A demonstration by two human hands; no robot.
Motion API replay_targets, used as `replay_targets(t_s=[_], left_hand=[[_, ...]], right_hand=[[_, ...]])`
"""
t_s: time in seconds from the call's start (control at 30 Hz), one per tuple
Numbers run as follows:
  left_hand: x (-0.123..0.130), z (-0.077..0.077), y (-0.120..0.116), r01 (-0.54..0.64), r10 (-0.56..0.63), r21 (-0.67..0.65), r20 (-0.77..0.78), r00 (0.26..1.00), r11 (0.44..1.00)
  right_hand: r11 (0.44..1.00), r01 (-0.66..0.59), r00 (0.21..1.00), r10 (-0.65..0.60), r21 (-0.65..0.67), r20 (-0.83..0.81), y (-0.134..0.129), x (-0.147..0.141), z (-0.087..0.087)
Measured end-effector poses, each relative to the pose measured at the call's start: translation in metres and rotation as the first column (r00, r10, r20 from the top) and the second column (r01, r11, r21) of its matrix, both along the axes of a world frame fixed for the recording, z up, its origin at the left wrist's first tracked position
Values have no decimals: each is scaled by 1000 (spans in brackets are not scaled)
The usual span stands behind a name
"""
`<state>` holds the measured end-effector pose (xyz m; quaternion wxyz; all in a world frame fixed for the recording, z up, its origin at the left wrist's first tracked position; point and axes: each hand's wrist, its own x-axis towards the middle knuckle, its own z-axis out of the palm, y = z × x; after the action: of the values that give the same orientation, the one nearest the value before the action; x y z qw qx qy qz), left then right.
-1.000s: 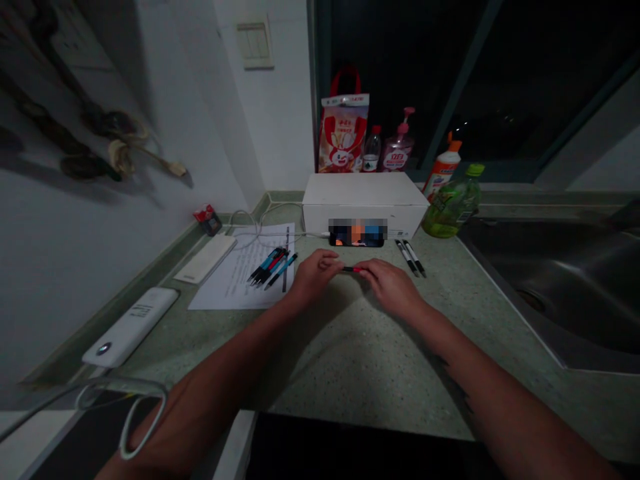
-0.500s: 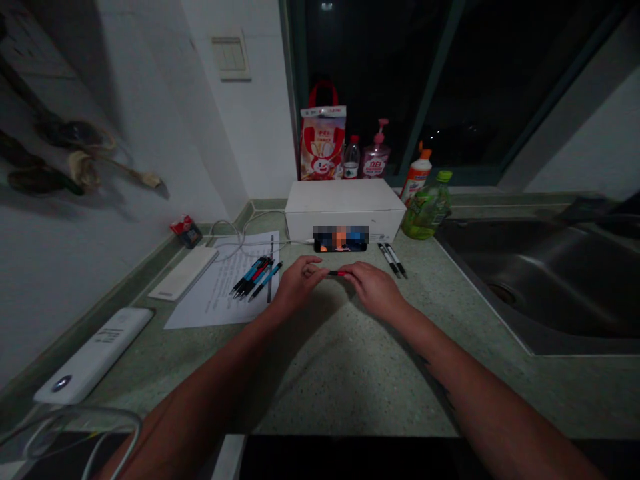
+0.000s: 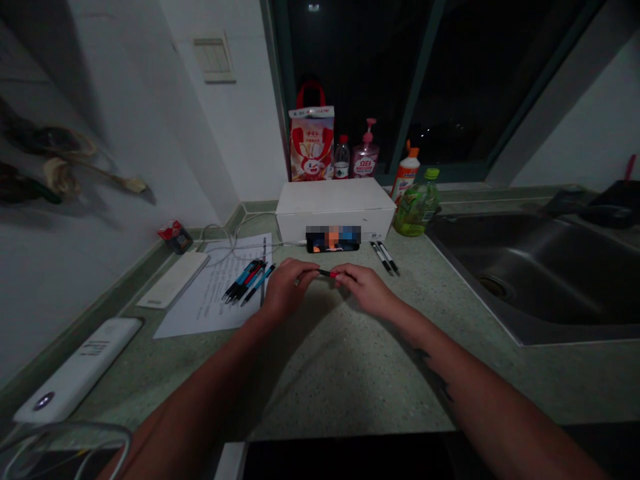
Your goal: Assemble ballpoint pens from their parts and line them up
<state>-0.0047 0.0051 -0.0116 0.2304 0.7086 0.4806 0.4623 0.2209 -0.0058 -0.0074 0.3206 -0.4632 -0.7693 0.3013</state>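
The left hand (image 3: 286,288) and the right hand (image 3: 367,288) grasp one pen (image 3: 327,273) between them. It lies crosswise, close to level, well in from the front edge of the tabletop (image 3: 320,380), on the near side of the phone (image 3: 333,244) and the box (image 3: 336,197) by the back edge. The left grip closes thumb and fingers on the black part; the right grip pinches the red part. Only a short stretch shows between the fingertips, so how far the ends run into either hand cannot be told, nor whether the wrists rest on the surface.

To handle the pen well, I would have both grips in one straight line, so that any turn or pull runs along the barrel and does not bend it. A light, even pinch should be enough; squeezing harder would likely make a slim barrel slip or spring. Working low, over the bare middle, would leave any dropped part easy to find.

Elbow room matters too: the loose pens (image 3: 249,283) on the paper (image 3: 200,303), toward the left edge, are just beside the left hand, and two white pens (image 3: 385,259) lie near the right hand, on the sink (image 3: 500,341) side.
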Motion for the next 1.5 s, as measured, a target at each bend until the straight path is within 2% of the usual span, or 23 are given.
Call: replay_targets(t_s=[0.07, 0.17, 0.23, 0.33, 0.4, 0.47, 0.57, 0.63, 0.73, 0.83, 0.97, 1.13, 1.3, 1.37, 1.43, 1.5], left_hand=[[0, 1, 0, 26, -23, -80, 32, 999, 996], [1, -1, 1, 74, -59, -283, 60, 996, 956], [1, -2, 1, 67, -70, -234, -4, 998, 970], [-2, -1, 0, 80, -80, -5, -144, 986, 997], [-3, 0, -1, 101, -88, 63, -181, 980, 993], [-3, 1, -1, 68, -60, 48, -150, 987, 997], [-1, 2, -1, -42, 42, 0, -71, 997, 999], [3, 2, -2, -68, 66, -30, -45, 997, 997], [11, -3, -7, 42, -47, -126, -34, 998, 991], [20, -9, -14, 224, -228, -242, 12, 974, 944], [25, -15, -20, 319, -310, -309, 76, 948, 896], [24, -15, -20, 382, -333, -360, 191, 923, 852], [23, -9, -20, 496, -294, -450, 447, 845, 743], [23, -8, -19, 517, -261, -497, 496, 828, 697], [24, -8, -18, 465, -233, -525, 448, 863, 713], [24, -7, -16, 330, -183, -512, 318, 930, 793]], right_hand=[[999, -25, 998, 22, -43, -53, 2, 1, -3], [999, -23, 999, 24, 33, -25, 7, 4, -9], [999, -37, 997, 37, -4, -63, 10, 6, -13], [979, -85, 978, 46, -186, -203, 13, 7, -18], [961, -113, 964, 43, -254, -264, 13, 6, -19], [970, -80, 962, 15, -229, -273, 14, 7, -18], [987, 90, 949, -127, -136, -289, 19, 9, -15], [970, 176, 898, -228, -168, -375, 24, 11, -15], [951, 202, 792, -300, -235, -531, 29, 12, -16], [956, 202, 751, -289, -210, -593, 28, 9, -17], [966, 177, 771, -256, -190, -584, 24, 4, -19], [953, 52, 731, -239, -297, -639, 24, 5, -18], [952, -88, 683, -156, -292, -713, 20, 10, -9], [950, -118, 671, -138, -289, -728, 18, 10, -7], [952, -122, 676, -127, -280, -726, 17, 8, -8], [961, -99, 691, -121, -259, -712, 17, 5, -10]])
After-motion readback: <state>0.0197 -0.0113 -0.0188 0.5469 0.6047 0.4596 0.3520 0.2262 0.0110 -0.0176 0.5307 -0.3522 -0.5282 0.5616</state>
